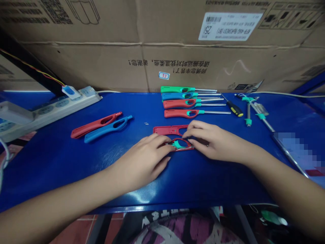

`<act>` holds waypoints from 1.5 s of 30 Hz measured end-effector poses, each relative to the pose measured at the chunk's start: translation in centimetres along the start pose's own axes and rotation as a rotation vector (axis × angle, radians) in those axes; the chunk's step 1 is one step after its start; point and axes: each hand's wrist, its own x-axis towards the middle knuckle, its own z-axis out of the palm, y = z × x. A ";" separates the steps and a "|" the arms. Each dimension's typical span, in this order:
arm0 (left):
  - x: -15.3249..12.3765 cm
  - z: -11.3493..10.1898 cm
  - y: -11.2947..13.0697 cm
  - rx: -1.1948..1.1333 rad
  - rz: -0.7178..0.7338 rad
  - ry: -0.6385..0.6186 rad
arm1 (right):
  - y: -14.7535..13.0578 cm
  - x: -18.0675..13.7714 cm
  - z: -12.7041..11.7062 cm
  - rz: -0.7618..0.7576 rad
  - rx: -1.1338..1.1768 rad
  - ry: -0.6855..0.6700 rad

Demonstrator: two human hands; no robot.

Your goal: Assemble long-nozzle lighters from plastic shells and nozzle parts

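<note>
Red lighter casing point(88, 128) and blue lighter casing point(106, 131): left of and beyond the left grip. Left grip point(149, 156): clamped on red half-shell point(190, 147), teal trigger point(179, 145) inside. Matching casing half point(164, 130): just beyond. Right grip point(215, 140): fingertips at the half-shell's right end; pinch cannot be told. Assembled lighters point(175, 103): beyond right grip. Screwdriver point(235, 108): beyond, rightward.

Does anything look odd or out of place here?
The big brown cardboard box behind the glossy blue table seems upside down: its printing is inverted. Tiny silvery metal pieces lie loose beyond the left hand.
</note>
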 end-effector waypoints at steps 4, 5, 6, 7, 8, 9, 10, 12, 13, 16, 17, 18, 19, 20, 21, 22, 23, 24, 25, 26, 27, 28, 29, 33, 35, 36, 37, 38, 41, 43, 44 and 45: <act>-0.1 0.2 -0.4 -0.029 0.025 0.014 | 1.3 0.1 0.1 0.059 -0.251 0.053; 0.0 0.3 -0.6 -0.039 0.031 0.021 | 1.5 0.1 0.1 0.071 -0.274 0.048; 0.0 0.5 -0.8 -0.048 0.039 0.030 | 1.7 0.1 0.1 0.078 -0.277 0.045; 0.1 0.7 -1.1 -0.056 0.051 0.041 | 1.9 0.1 0.1 0.081 -0.271 0.042; 0.1 0.9 -1.3 -0.063 0.067 0.052 | 2.0 0.1 0.1 0.080 -0.267 0.042; 0.2 1.1 -1.6 -0.070 0.089 0.068 | 2.1 0.1 0.0 0.074 -0.268 0.044; 0.3 1.3 -1.9 -0.077 0.113 0.085 | 2.1 0.1 0.0 0.066 -0.274 0.049; 0.4 1.5 -2.3 -0.090 0.144 0.117 | 2.1 0.2 -0.2 0.059 -0.287 0.078; 0.4 1.5 -2.4 -0.094 0.151 0.126 | 2.1 0.2 -0.2 0.066 -0.285 0.107; 0.5 0.9 -2.5 -0.084 0.155 0.166 | 2.0 0.4 -0.2 0.129 -0.192 0.248; 0.5 0.6 -2.4 -0.069 0.156 0.196 | 1.9 0.6 -0.2 0.168 -0.119 0.304; 0.5 0.3 -2.5 -0.041 0.154 0.237 | 1.7 0.7 -0.1 0.217 -0.020 0.355; 0.6 0.0 -2.5 0.001 0.149 0.281 | 1.6 0.8 0.0 0.274 0.103 0.393; 0.6 -0.3 -2.6 0.052 0.143 0.320 | 1.4 1.0 0.1 0.332 0.242 0.409; 0.7 -0.6 -2.8 0.109 0.135 0.347 | 1.2 1.1 0.2 0.387 0.385 0.400; 0.8 -0.8 -3.0 0.161 0.129 0.364 | 1.1 1.2 0.3 0.433 0.516 0.371; 0.8 -0.9 -3.3 0.198 0.126 0.371 | 1.0 1.3 0.4 0.469 0.625 0.329; 0.9 -1.0 -3.5 0.211 0.129 0.371 | 0.9 1.3 0.5 0.492 0.704 0.288; 0.9 -1.1 -3.7 0.206 0.137 0.362 | 0.9 1.3 0.5 0.499 0.747 0.254; 0.9 -1.2 -3.9 0.189 0.145 0.348 | 0.9 1.2 0.6 0.489 0.753 0.238; 1.0 -1.2 -4.0 0.169 0.150 0.331 | 0.9 1.1 0.6 0.460 0.725 0.233; 1.0 -1.3 -4.0 0.150 0.150 0.308 | 0.9 1.0 0.6 0.417 0.665 0.226; 1.0 -1.3 -4.0 0.136 0.145 0.286 | 0.9 0.9 0.6 0.365 0.583 0.219; 1.0 -1.4 -3.5 0.088 0.125 0.230 | 0.8 0.6 0.4 0.133 0.217 0.161; 1.0 -1.4 -3.3 0.070 0.126 0.198 | 0.8 0.7 0.4 0.045 0.129 0.144; 0.9 -1.4 -3.2 0.070 0.121 0.176 | 0.9 0.7 0.5 0.015 0.116 0.128; 0.9 -1.4 -3.2 0.075 0.112 0.151 | 0.9 0.8 0.5 -0.006 0.114 0.113; 0.9 -1.5 -3.2 0.083 0.099 0.125 | 1.0 0.9 0.7 -0.022 0.117 0.097; 0.8 -1.5 -3.2 0.106 0.064 0.059 | 1.2 1.0 1.1 -0.044 0.121 0.058; 0.7 -1.5 -3.1 0.120 0.052 0.032 | 1.3 1.0 1.3 -0.041 0.104 0.045; 0.7 -1.6 -3.1 0.125 0.047 0.023 | 1.4 1.0 1.4 -0.038 0.095 0.041; 0.7 -1.6 -3.1 0.130 0.042 0.016 | 1.4 1.0 1.5 -0.035 0.087 0.039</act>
